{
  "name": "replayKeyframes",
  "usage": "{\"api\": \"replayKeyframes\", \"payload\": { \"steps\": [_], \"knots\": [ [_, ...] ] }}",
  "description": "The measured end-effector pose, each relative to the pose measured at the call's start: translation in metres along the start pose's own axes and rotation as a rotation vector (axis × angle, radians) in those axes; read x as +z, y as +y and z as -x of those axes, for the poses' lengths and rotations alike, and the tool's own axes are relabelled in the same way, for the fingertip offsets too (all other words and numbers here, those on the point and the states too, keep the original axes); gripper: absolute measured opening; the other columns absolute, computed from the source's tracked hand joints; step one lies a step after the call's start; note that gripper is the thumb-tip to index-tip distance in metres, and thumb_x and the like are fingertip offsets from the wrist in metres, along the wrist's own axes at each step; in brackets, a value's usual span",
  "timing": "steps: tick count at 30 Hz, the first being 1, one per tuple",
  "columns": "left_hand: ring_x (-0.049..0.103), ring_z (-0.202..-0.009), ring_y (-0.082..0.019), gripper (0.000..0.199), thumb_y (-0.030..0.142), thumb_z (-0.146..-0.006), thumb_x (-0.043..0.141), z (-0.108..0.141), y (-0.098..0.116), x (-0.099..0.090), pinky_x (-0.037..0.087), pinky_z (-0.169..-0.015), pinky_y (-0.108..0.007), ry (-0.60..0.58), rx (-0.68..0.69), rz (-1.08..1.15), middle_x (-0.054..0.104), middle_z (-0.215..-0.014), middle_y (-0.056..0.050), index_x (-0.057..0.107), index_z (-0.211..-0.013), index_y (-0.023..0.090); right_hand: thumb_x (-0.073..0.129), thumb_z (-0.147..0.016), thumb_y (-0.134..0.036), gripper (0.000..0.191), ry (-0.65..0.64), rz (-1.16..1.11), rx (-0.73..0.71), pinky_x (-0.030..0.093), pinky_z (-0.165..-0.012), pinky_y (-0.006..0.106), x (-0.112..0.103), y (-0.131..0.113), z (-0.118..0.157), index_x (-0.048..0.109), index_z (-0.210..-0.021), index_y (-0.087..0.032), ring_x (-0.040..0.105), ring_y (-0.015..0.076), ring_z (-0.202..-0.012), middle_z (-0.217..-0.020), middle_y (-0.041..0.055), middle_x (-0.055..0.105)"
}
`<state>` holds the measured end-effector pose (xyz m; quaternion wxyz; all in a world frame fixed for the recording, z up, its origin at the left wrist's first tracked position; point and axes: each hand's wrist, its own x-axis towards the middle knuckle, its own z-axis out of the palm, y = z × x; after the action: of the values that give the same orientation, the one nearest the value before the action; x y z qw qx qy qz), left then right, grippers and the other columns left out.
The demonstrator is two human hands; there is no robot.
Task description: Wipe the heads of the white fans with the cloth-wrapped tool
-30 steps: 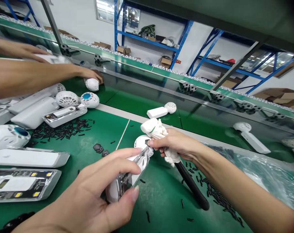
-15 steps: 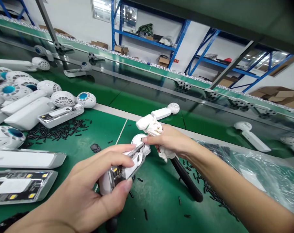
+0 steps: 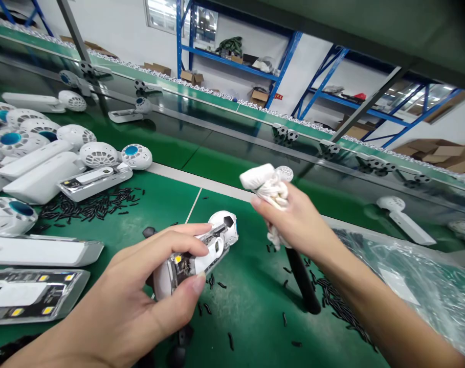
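Note:
My left hand point(image 3: 151, 286) is closed around a white device point(image 3: 207, 260) with a clear edge, yellow LED squares and a round end with a black patch. My right hand point(image 3: 293, 220) grips a hammer-like tool, its head wrapped in white cloth point(image 3: 268, 186) and its black handle point(image 3: 303, 281) slanting down to the right. The wrapped head is raised above the far right of the device, apart from it. Small black pieces point(image 3: 230, 340) are scattered on the green table point(image 3: 255, 312) below.
At left, several white devices point(image 3: 44, 174) are heaped beside a pile of black pieces point(image 3: 90, 204). A clear plastic bag point(image 3: 427, 286) lies at right, near more black pieces point(image 3: 343, 306). Beyond a pale edge point(image 3: 194, 180), a conveyor point(image 3: 217, 158) bears more devices point(image 3: 408, 220).
My right hand has lifted away to the right with the wrapped tool, uncovering the device's round end. Devices on the conveyor have shifted: nearer ones slightly right, farther ones slightly left.

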<state>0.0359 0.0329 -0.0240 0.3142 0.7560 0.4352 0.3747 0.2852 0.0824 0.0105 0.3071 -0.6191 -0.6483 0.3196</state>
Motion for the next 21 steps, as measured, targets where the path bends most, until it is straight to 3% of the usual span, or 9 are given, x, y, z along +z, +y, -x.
{"api": "replayKeyframes", "payload": {
  "steps": [3,6,8,11,14,16,18,20,21],
  "knots": [
    [0.065,-0.112,-0.02,0.019,0.037,-0.084,0.063,-0.001,-0.001,-0.002,0.056,-0.089,-0.026,-0.026,-0.019,0.001,0.065,-0.13,0.006,0.061,-0.102,0.035,0.056,-0.09,-0.025,0.061,0.012,0.359,-0.268,0.044,-0.057,0.028,-0.004,-0.004,0.023,0.033,-0.146,-0.03,0.062,0.0199,-0.072,-0.102,0.0064,0.068],
    [0.067,-0.106,-0.019,0.017,0.041,-0.084,0.062,-0.001,0.002,-0.002,0.057,-0.081,-0.023,0.005,-0.069,0.016,0.065,-0.13,0.006,0.061,-0.1,0.034,0.05,-0.091,-0.016,0.065,0.126,0.523,-0.414,0.047,-0.064,0.03,0.004,-0.004,0.036,0.029,-0.15,-0.035,0.065,0.0234,-0.087,-0.119,0.0087,0.064],
    [0.069,-0.1,-0.019,0.018,0.044,-0.083,0.062,0.0,0.003,0.0,0.058,-0.076,-0.022,0.019,-0.089,0.013,0.066,-0.128,0.006,0.062,-0.098,0.033,0.046,-0.09,-0.01,0.065,0.188,0.601,-0.444,0.046,-0.062,0.029,0.012,-0.001,0.037,0.032,-0.148,-0.034,0.065,0.0221,-0.079,-0.112,0.009,0.065],
    [0.069,-0.101,-0.021,0.021,0.047,-0.083,0.061,-0.001,0.005,0.0,0.058,-0.079,-0.023,0.021,-0.103,-0.004,0.068,-0.125,0.004,0.063,-0.095,0.031,0.046,-0.081,-0.002,0.076,0.035,0.846,-0.439,0.034,-0.048,0.027,0.016,0.0,0.034,0.035,-0.148,-0.037,0.059,0.0188,-0.058,-0.094,0.0062,0.065],
    [0.069,-0.097,-0.02,0.023,0.049,-0.083,0.06,-0.004,0.006,-0.004,0.057,-0.08,-0.025,0.019,-0.124,-0.016,0.068,-0.125,0.003,0.064,-0.094,0.029,0.048,-0.081,-0.005,0.077,0.122,0.762,-0.442,0.035,-0.051,0.026,0.007,-0.007,0.034,0.032,-0.149,-0.038,0.061,0.0195,-0.065,-0.099,0.0058,0.067],
    [0.069,-0.075,-0.016,0.024,0.048,-0.083,0.059,-0.008,0.007,-0.01,0.056,-0.066,-0.024,0.013,-0.16,-0.037,0.068,-0.124,0.002,0.064,-0.095,0.028,0.052,-0.085,-0.013,0.064,0.202,0.516,-0.37,0.04,-0.055,0.027,0.003,-0.013,0.039,0.039,-0.144,-0.034,0.061,0.0189,-0.067,-0.097,0.0051,0.068],
    [0.063,-0.056,-0.013,0.026,0.049,-0.085,0.055,-0.015,0.007,-0.019,0.05,-0.053,-0.026,0.011,-0.218,-0.065,0.07,-0.12,0.001,0.063,-0.096,0.026,0.057,-0.085,-0.021,0.034,0.038,0.3,-0.198,0.039,-0.051,0.025,0.007,-0.018,0.045,0.058,-0.118,-0.028,0.058,0.0164,-0.06,-0.082,0.0028,0.069],
    [0.059,-0.05,-0.013,0.031,0.052,-0.086,0.052,-0.023,0.005,-0.027,0.045,-0.049,-0.028,0.023,-0.277,-0.107,0.072,-0.111,-0.001,0.062,-0.097,0.025,0.058,-0.083,-0.023,0.003,-0.269,0.24,-0.049,0.032,-0.045,0.025,0.022,-0.021,0.052,0.059,-0.08,-0.024,0.051,0.0139,-0.052,-0.065,0.0004,0.064],
    [0.06,-0.052,-0.013,0.033,0.054,-0.085,0.052,-0.026,0.005,-0.031,0.042,-0.048,-0.028,0.028,-0.297,-0.132,0.073,-0.105,-0.001,0.062,-0.097,0.024,0.058,-0.081,-0.023,0.013,-0.399,0.267,-0.016,0.028,-0.044,0.025,0.032,-0.022,0.056,0.053,-0.069,-0.022,0.048,0.0133,-0.05,-0.06,0.0001,0.061]
  ]
}}
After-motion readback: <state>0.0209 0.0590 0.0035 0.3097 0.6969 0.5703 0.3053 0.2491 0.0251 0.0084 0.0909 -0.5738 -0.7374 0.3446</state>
